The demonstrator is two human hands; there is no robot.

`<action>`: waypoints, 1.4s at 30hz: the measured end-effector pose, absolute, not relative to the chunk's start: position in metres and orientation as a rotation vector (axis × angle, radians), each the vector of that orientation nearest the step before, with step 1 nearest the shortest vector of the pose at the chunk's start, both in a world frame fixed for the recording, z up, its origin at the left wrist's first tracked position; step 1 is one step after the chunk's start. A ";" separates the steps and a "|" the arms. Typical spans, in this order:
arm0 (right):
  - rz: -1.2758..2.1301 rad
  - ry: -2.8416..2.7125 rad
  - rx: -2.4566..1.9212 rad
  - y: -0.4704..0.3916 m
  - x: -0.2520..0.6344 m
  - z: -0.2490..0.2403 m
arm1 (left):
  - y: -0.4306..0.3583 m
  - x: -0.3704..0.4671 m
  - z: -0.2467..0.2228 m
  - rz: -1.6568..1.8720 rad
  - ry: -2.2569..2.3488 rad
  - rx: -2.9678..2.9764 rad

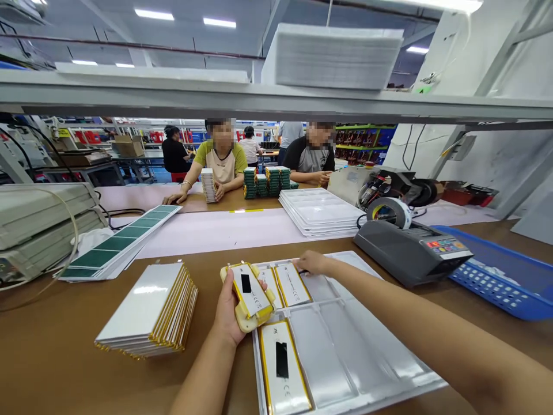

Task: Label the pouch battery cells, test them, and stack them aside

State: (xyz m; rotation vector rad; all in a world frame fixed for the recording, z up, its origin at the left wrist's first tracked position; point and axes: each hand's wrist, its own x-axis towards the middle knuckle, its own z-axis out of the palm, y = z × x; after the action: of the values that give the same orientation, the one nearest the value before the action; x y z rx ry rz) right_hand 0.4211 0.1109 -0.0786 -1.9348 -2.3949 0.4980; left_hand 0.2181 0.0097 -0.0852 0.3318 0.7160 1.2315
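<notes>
My left hand (228, 314) is closed around a pale yellow holder (247, 324). Lying in that holder is a flat white battery cell (256, 300) with yellow edges and a black patch. My right hand (314, 263) reaches over the far part of a white compartment tray (317, 304). Its fingers are bent together beside the top corner of another battery cell (292, 285) in the tray; a small dark thing shows under the fingertips, too hidden to name. One more cell (283, 369), also with a black patch, occupies the near left compartment. A further cell is partly covered by the holder.
Left of the tray stands a stack of battery cells (142, 305). A grey tape dispenser (410, 253) and a blue basket (496, 288) are at right. Beyond lie stacked white trays (322, 210) and green-patterned sheets (116, 245). Two people sit opposite; a shelf (259, 98) crosses above.
</notes>
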 end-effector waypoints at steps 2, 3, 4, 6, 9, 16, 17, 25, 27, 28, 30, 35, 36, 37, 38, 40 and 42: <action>0.609 -2.305 -1.935 0.108 0.421 -0.082 | 0.009 0.218 -0.085 1.224 0.708 0.340; 0.644 -2.258 -1.940 0.105 0.419 -0.083 | 0.009 0.218 -0.085 1.220 0.697 0.347; 0.679 -2.215 -1.944 0.102 0.417 -0.084 | 0.009 0.218 -0.085 1.217 0.686 0.357; 0.765 -2.146 -1.939 0.094 0.411 -0.083 | 0.008 0.217 -0.086 1.218 0.677 0.372; 0.953 -2.101 -1.903 0.087 0.405 -0.078 | 0.009 0.217 -0.088 1.227 0.694 0.358; 1.120 -2.026 -1.698 0.083 0.408 -0.043 | 0.010 0.218 -0.092 1.228 0.625 0.332; 1.160 -2.003 -1.618 0.081 0.404 -0.037 | 0.010 0.218 -0.093 1.226 0.606 0.341; 1.159 -2.173 -1.392 0.049 0.344 -0.030 | 0.004 0.217 -0.092 1.324 0.484 0.412; 0.945 -2.350 -1.392 0.042 0.342 -0.029 | 0.002 0.217 -0.091 1.313 0.462 0.429; 0.798 -2.435 -1.399 0.038 0.344 -0.026 | 0.002 0.216 -0.090 1.300 0.453 0.438; 0.485 -2.557 -1.449 0.032 0.353 -0.017 | 0.001 0.216 -0.088 1.272 0.426 0.450; 0.098 -2.514 -1.609 0.026 0.387 -0.009 | -0.002 0.216 -0.082 1.218 0.415 0.408; 0.098 -2.486 -1.650 0.027 0.394 -0.012 | -0.003 0.216 -0.081 1.217 0.435 0.389; 0.118 -2.470 -1.691 0.028 0.401 -0.015 | -0.003 0.216 -0.080 1.226 0.453 0.377; 0.159 -2.468 -1.723 0.029 0.407 -0.020 | -0.004 0.215 -0.080 1.244 0.465 0.373; 0.274 -2.487 -1.758 0.030 0.417 -0.029 | -0.004 0.215 -0.080 1.284 0.485 0.377; 0.400 -2.487 -1.774 0.029 0.424 -0.040 | -0.004 0.214 -0.082 1.313 0.519 0.386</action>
State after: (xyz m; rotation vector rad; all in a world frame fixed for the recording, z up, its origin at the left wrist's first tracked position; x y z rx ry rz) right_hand 0.4240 0.0288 -0.0399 -1.7738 -2.4868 0.4001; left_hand 0.2144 -0.0041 -0.0819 0.3859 0.5188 1.3125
